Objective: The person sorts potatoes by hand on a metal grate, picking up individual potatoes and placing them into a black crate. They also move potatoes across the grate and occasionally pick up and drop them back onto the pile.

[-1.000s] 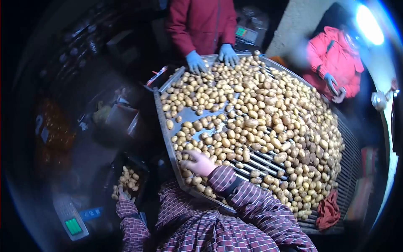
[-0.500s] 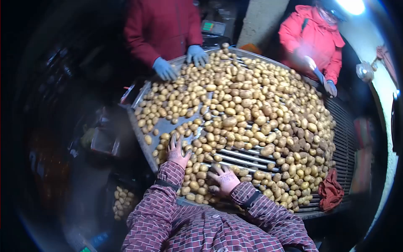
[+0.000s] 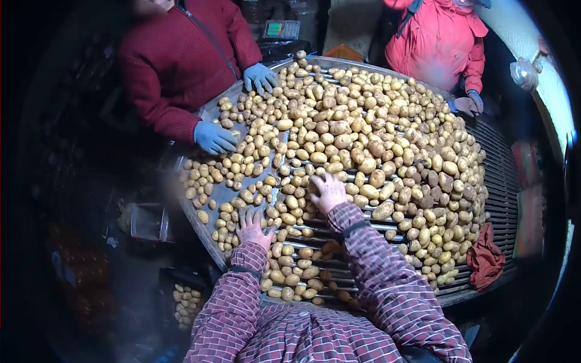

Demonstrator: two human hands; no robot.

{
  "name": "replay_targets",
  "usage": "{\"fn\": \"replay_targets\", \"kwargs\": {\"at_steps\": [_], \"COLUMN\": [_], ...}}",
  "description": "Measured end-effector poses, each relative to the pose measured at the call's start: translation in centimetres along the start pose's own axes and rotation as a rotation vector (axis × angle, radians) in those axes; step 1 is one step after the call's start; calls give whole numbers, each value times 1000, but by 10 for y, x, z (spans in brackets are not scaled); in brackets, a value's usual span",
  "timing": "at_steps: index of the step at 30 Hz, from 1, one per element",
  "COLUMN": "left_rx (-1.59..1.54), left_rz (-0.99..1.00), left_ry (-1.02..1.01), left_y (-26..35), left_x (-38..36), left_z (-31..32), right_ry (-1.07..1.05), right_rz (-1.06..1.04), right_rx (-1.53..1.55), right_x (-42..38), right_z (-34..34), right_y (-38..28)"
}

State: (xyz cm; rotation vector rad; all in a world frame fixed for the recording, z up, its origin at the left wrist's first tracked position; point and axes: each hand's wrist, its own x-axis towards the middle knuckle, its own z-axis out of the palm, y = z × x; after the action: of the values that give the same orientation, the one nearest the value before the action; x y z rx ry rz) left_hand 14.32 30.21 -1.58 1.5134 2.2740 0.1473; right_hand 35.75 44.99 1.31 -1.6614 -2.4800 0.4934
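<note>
Many yellow-brown potatoes (image 3: 339,128) lie across a large metal table (image 3: 200,233) with a slatted surface of rods. My left hand (image 3: 252,228) rests among the potatoes near the left edge, its fingers spread and pointing away from me. My right hand (image 3: 328,192) is farther out, over the middle of the pile and above the rods, touching potatoes; its fingers are bent over and partly hidden. Some potatoes show beneath the rods between my forearms. Darker, dirtier potatoes (image 3: 431,186) lie to the right.
Across the table at left, a person in dark red has two blue-gloved hands (image 3: 215,138) at the potatoes. Another person in a red jacket (image 3: 431,42) stands at the back right. A red cloth (image 3: 485,257) lies on the right slats. A crate (image 3: 149,222) stands lower left.
My right hand has moved forward over the pile, uncovering rods near me. My left hand stays by the left potatoes. The camera view has shifted, and the gloved hands are farther apart.
</note>
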Motion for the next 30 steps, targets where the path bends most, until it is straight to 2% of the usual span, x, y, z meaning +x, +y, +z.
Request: {"fn": "replay_targets", "kwargs": {"at_steps": [2, 6, 7, 8, 10, 12, 14, 16, 18, 20, 22, 24, 27, 28, 30], "left_rx": [15, 35, 35, 36, 66, 116, 77, 65, 68, 63, 62, 62, 69, 71, 68], "left_rz": [-10, 7, 9, 18, 60, 48, 66, 95, 96, 82, 81, 86, 73, 76, 78], "left_ry": [-19, 34, 39, 44, 53, 31, 81, 139, 158, 142, 143, 143, 128, 134, 146], "left_y": [3, 2, 0, -1, 0, 5, 10, 9, 6, 6, 5, 4, 3, 3, 6], "left_x": [-1, -1, -1, 0, -1, -4, -11, -12, -12, -12, -12, -11, -13, -12, -14], "left_z": [-3, 1, 4, 6, 9, 15, 17, 25, 26, 25, 27, 28, 27, 26, 26], "right_ry": [118, 94, 37, 30, -40, -38, -227, -56, 216, 286, 223, 62, -92, -49, -143], "right_rz": [-105, -83, -81, -147, -269, -362, -208, -91, -75, -41, -30, -13, 52, 25, 55], "right_rx": [97, 178, 101, 178, 111, 202, 296, 336, 325, 240, 266, 116, -157, -169, 25], "right_x": [-33, -114, -130, -141, -165, -179, -181, -157, -119, -70, -19, 17, 27, 24, 10], "right_z": [21, 22, 18, 18, 9, -2, -14, -13, -17, -26, -33, -44, -27, -21, -18], "right_y": [12, 18, 19, 23, 21, 19, 19, 35, 50, 59, 56, 41, 26, 23, 21]}}
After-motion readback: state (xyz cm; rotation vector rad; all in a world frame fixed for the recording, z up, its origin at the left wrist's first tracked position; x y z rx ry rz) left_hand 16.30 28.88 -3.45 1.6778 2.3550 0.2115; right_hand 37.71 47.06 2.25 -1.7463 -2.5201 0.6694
